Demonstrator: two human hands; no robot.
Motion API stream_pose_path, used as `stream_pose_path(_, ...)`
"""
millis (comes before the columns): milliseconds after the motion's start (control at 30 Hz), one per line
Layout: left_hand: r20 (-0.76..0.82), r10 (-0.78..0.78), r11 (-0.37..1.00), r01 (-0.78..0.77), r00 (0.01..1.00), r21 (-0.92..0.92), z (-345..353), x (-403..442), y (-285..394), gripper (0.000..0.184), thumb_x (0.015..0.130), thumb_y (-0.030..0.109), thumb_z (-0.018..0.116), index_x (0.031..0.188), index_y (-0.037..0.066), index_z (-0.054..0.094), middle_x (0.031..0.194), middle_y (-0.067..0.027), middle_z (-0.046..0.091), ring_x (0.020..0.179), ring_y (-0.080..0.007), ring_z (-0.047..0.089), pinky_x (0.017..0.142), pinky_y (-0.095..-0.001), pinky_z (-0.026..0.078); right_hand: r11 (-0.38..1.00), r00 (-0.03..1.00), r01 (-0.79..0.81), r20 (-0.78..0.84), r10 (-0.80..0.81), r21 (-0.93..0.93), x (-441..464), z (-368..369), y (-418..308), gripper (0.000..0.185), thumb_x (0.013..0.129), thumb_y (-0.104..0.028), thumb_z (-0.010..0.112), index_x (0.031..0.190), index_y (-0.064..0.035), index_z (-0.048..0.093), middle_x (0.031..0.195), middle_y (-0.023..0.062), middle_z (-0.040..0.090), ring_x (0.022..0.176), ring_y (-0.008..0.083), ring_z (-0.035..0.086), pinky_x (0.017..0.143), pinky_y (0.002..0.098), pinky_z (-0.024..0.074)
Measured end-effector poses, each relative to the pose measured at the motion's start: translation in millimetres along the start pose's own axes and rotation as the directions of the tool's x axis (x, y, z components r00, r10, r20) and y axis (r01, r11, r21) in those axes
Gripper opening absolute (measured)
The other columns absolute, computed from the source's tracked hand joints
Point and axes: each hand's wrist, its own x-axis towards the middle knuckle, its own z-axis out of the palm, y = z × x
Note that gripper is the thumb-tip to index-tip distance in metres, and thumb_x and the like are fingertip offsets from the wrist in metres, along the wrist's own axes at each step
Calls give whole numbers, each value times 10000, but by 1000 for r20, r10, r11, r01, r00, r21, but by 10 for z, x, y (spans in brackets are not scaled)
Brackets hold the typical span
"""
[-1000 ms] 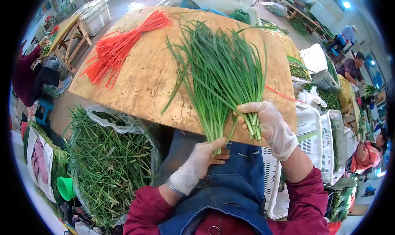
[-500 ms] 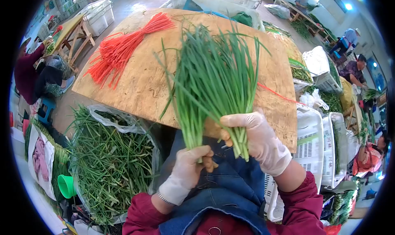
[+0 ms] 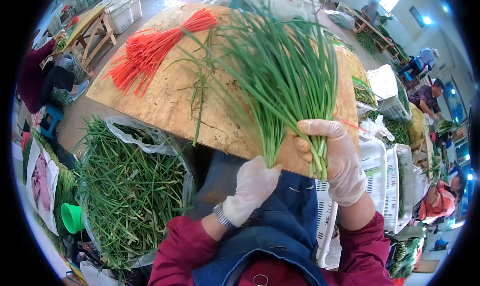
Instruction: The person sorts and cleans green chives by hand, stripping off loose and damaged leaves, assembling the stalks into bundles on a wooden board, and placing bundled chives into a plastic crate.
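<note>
My left hand (image 3: 256, 186), in a pale translucent glove, is closed round the lower stems of a smaller bunch of long green leaves (image 3: 270, 131). Fingers of my right hand (image 3: 335, 156), gloved too, wrap round the pale stem ends of a larger green bunch (image 3: 305, 76). Both bunches are raised over the near edge of a wooden board (image 3: 165, 106), their leaves fanning away from me and overlapping, the tips blurred. A bundle of red ties (image 3: 150, 53) lies at the board's far left. Loose green strands (image 3: 201, 86) rest on the wood.
Left of my lap stands a plastic-lined heap of green leaves (image 3: 130, 196), with a green cup (image 3: 72, 217) beside it. White crates (image 3: 372, 176) stand at the right and more behind the board. Other people sit at both sides, a worker in patterned clothing (image 3: 425, 97) at the right.
The two bunches have been lifted and moved right and away from me, their leaves swinging. Loose strands now show on the board where leaves had been. Both hands remain closed on stems.
</note>
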Motion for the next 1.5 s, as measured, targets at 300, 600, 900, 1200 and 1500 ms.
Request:
stream_pose_path(300, 13, 38, 898, -40, 999, 439, 28, 53, 177, 314, 754, 317, 625, 716, 7, 598, 656, -223, 608, 673, -376, 625, 607, -447, 494, 994, 990, -108, -90, 106, -23, 91, -162, -5, 141, 821, -62, 561, 875, 67, 577, 631, 124, 583, 463, 162, 561, 387, 244, 478)
stream_pose_path(600, 340, -286, 602, 444, 896, -664, -865, -142, 113, 112, 808, 99, 524, 750, 4, 507, 449, 23, 334, 317, -88, 302, 465, -342, 495, 998, 998, -58, -12, 58, 10, 150, 73, 133, 157, 804, -75, 602, 846, 75, 586, 616, 122, 592, 488, 182, 589, 406, 248, 488)
stream_pose_path(900, 290, -297, 574, 413, 910, -707, -1020, -428, 35, 139, 815, 113, 546, 754, -11, 530, 459, -13, 396, 327, -110, 360, 450, -313, 482, 986, 962, 20, -266, -64, -164, 372, 207, 896, 203, 754, -40, 674, 905, 74, 599, 759, 124, 628, 574, 208, 609, 493, 304, 511)
stream_pose_path(1200, 139, 67, 969, -97, 988, 227, -723, -333, 99, 204, 767, 172, 563, 804, -29, 571, 678, -234, 597, 669, -386, 603, 596, -440, 485, 979, 988, 44, -138, -72, -200, 359, 105, 953, 257, 766, -60, 689, 974, 54, 591, 838, 125, 632, 693, 212, 632, 605, 325, 528)
stream_pose_path(1500, 582, 223, 965, -263, 782, -16, -820, -193, 317, 426, 793, 311, 603, 1003, -57, 558, 714, -157, 625, 680, -286, 618, 620, -370, 480, 908, 939, 122, -249, -236, -402, 111, 119, 495, 182, 697, 12, 677, 862, 49, 609, 693, 90, 621, 521, 180, 605, 488, 302, 521)
